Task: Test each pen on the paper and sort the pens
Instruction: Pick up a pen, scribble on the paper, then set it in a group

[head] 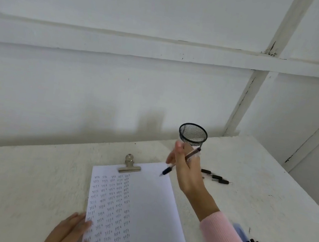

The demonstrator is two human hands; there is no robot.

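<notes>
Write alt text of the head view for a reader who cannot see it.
A right hand holds a pen over a clipped paper with columns of small marks; the left hand rests flat on its left edge. A black mesh cup and loose pens are on the white table.

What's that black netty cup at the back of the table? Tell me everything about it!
The black cup is a round holder, seemingly fine wire mesh with a solid rim. It stands upright, top open, on the white table near the wall, beyond the paper. No pens stick out. The right hand, holding a pen, hides its bottom, so whether they touch cannot be told.
</notes>
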